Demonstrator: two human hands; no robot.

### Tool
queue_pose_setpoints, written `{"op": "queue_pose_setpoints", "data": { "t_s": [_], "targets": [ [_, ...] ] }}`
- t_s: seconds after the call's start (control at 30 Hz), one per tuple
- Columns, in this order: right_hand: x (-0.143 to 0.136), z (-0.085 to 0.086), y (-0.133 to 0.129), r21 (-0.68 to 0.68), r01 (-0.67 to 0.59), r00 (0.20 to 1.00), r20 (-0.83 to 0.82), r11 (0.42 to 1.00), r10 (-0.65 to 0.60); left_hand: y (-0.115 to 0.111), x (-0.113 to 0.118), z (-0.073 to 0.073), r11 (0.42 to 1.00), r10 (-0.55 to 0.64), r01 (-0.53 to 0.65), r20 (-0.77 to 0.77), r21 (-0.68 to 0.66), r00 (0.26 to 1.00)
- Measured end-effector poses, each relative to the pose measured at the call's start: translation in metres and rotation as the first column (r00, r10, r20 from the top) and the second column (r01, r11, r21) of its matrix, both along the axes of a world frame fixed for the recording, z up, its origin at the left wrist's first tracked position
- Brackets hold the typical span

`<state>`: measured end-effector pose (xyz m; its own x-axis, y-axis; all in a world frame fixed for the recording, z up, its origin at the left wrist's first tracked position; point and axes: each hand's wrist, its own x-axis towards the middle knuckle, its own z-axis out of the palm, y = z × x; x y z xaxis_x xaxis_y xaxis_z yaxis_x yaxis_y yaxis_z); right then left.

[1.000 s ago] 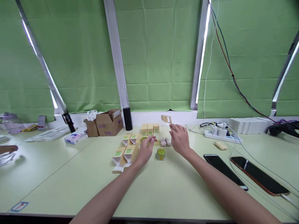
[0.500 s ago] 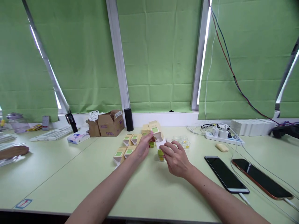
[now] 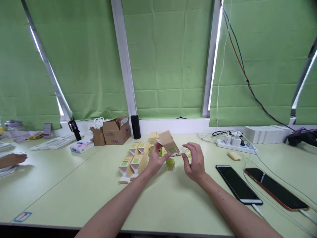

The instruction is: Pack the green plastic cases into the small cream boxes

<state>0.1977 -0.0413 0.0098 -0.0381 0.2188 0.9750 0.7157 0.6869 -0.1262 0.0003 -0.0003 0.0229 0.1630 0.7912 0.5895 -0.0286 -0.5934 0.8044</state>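
Note:
My left hand grips a small cardboard box and holds it tilted above the table. To its right, my right hand is open, thumb and fingers apart, with nothing between them. Below the held box stands a small clear jar with a green lid. More green-lidded jars show partly behind my left hand. Several beige boxes with green labels sit in rows to the left, the front ones with flaps open. Clear containers with yellow dots are partly hidden behind my right hand.
Two phones with cables lie at the right, near a beige oval case. Behind them is a power strip. An open brown carton and a black cylinder stand at the back. Another person's hand is at far left.
The box in my left hand has turned over to show its plain side. My right hand has moved away to the right and opened. The other person's hand has shifted slightly left.

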Motion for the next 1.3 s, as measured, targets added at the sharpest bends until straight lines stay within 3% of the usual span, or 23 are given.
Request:
{"op": "queue_pose_setpoints", "data": {
  "t_s": [0.07,0.13,0.27,0.43,0.57,0.77,1.0,1.17,1.3],
  "targets": [
    [0.001,-0.002,0.003,-0.015,0.003,1.000,-0.001,1.000,-0.003,-0.003,-0.002,-0.005,0.986,0.104,-0.087,-0.112,0.144,0.988],
    [0.000,-0.005,0.004,-0.032,0.003,1.000,0.003,0.999,-0.003,-0.005,-0.004,-0.007,0.935,0.191,-0.115,-0.202,0.335,0.960],
    [0.000,-0.009,0.006,-0.068,-0.022,1.000,0.019,0.997,0.024,-0.006,-0.007,-0.005,0.740,0.358,-0.118,-0.239,0.662,0.902],
    [0.001,-0.014,0.011,-0.098,-0.020,0.999,0.032,0.995,0.024,-0.007,-0.008,-0.008,0.571,0.518,-0.186,-0.176,0.799,0.837],
    [0.003,-0.019,0.017,-0.109,-0.012,0.999,0.037,0.994,0.016,-0.008,-0.007,-0.011,0.521,0.540,-0.166,-0.172,0.837,0.824],
    [0.003,-0.020,0.017,-0.110,-0.011,0.999,0.046,0.994,0.016,-0.009,-0.006,-0.015,0.567,0.503,-0.164,-0.181,0.807,0.845],
    [0.000,-0.015,0.010,-0.131,-0.035,0.998,0.042,0.991,0.041,-0.009,-0.003,-0.014,0.752,0.333,-0.163,-0.155,0.639,0.930],
    [-0.002,-0.017,0.011,-0.130,-0.053,0.998,0.024,0.990,0.056,-0.008,0.002,-0.017,0.931,0.189,-0.161,-0.056,0.326,0.980],
    [-0.004,-0.017,0.009,-0.161,-0.090,0.996,0.012,0.983,0.094,-0.009,0.003,-0.016,0.994,0.034,-0.039,0.047,0.107,0.998]
  ]
}}
